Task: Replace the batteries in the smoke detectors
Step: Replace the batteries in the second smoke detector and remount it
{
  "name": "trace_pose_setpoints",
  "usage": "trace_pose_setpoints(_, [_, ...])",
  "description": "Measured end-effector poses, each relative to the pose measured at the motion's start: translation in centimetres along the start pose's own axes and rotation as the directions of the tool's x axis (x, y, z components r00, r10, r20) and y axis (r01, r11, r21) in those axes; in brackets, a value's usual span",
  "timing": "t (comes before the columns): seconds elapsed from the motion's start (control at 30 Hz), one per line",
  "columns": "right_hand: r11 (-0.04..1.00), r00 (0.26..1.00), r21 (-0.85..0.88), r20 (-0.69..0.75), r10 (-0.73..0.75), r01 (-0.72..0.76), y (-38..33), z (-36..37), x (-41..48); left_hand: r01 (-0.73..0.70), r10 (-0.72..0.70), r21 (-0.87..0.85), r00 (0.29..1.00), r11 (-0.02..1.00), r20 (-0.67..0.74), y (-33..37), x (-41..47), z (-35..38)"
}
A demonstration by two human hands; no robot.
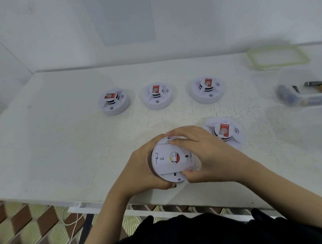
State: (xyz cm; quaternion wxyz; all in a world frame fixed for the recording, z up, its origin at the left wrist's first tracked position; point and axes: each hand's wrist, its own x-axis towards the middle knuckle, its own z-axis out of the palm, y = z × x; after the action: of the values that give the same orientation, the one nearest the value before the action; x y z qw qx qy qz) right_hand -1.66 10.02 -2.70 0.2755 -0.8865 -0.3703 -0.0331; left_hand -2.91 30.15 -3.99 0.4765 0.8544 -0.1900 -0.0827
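The left hand and right hand both grip one smoke detector, back up. Its red label (like the stickers on the other detectors) is too blurry to read.

White round detector underside up, tilted; four others face-up beyond.

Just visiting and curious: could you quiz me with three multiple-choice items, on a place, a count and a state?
1. Where is the clear plastic box of batteries? A table's left; B table's right; C floor.
2. How many round white smoke detectors show? A three; B five; C seven.
3. The held detector is: A gripped, base up; B lying untouched; C boxed.
B, at the white table's right edge; B, four lie on it, one is held; A, left hand and right hand grip it, base showing.
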Motion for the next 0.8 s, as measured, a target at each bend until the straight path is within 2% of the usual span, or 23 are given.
trace_pose_setpoints(0.17, [0.995, 0.998, -0.091, 0.051, -0.032, 0.036, -0.3, 0.1, 0.4, 0.013, -0.013, 0.01, 1.0, 1.0, 0.018, -0.2, 0.0, -0.3])
trace_pose_setpoints(0.43, [0.998, 0.991, -0.032, 0.125, 0.05, -0.047, 0.2, -0.6, 0.7, 0.0, 0.0, 0.005, 1.0, 1.0, 0.008, -1.4, -0.5, -0.6])
trace_pose_setpoints(0.6, [0.997, 0.995, 0.041, 0.073, 0.067, -0.07, 0.4, -0.3, 0.7, -0.005, 0.005, 0.015, 1.0, 1.0, -0.002, -1.8, -0.3, -0.4])
trace_pose_setpoints(0.8, [0.978, 0.992, 0.179, -0.05, 0.115, -0.104, 0.1, 0.1, -0.1, -0.021, 0.023, 0.029, 0.996, 0.999, -0.086, -1.8, -0.3, -0.8])
